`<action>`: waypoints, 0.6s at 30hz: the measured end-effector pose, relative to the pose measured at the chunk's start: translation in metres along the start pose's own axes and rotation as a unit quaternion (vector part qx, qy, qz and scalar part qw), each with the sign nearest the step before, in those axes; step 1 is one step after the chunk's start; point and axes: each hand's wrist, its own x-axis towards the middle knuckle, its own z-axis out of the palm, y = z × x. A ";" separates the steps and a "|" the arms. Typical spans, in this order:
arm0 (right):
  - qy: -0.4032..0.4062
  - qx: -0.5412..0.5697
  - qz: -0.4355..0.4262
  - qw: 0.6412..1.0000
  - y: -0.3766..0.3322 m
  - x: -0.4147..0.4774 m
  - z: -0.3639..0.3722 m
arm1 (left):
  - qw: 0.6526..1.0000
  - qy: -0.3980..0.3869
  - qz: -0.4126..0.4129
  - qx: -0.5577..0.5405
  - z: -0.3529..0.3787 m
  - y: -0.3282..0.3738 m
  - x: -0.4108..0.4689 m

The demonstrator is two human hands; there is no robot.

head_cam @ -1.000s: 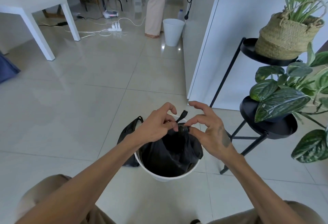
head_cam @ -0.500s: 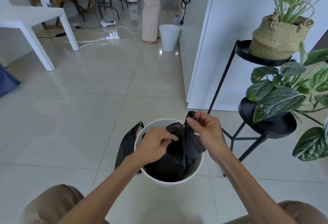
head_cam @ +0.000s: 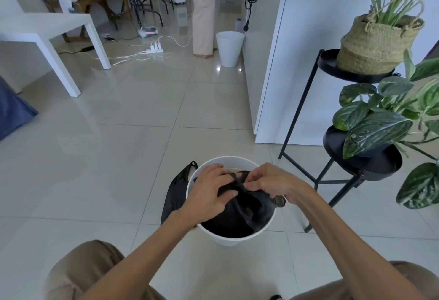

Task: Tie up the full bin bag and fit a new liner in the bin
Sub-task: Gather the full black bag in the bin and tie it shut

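A white round bin (head_cam: 228, 240) stands on the tiled floor in front of my knees. Inside it sits a full black bin bag (head_cam: 247, 211), its top gathered into a bunch. My left hand (head_cam: 209, 192) and my right hand (head_cam: 273, 182) meet over the middle of the bin, both pinching the bag's black handle strips at the gather. A second black bag (head_cam: 175, 192), flat and limp, lies on the floor against the bin's left side, partly hidden by my left forearm.
A black two-tier plant stand (head_cam: 361, 164) with leafy plants and a woven basket pot (head_cam: 377, 45) is close on the right. A white wall panel (head_cam: 285, 62) stands behind. Farther off are another white bin (head_cam: 229, 48), a person's legs (head_cam: 203, 14), cables and a white table (head_cam: 47, 28).
My right hand had pulled a handle strip up and to the right; it has come back down to the gather. Both hands are now closer together, low over the bag.
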 end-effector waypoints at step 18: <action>0.040 0.222 -0.148 0.963 0.016 -0.018 -0.020 | 0.869 -0.009 -0.307 -0.389 -0.053 0.002 0.008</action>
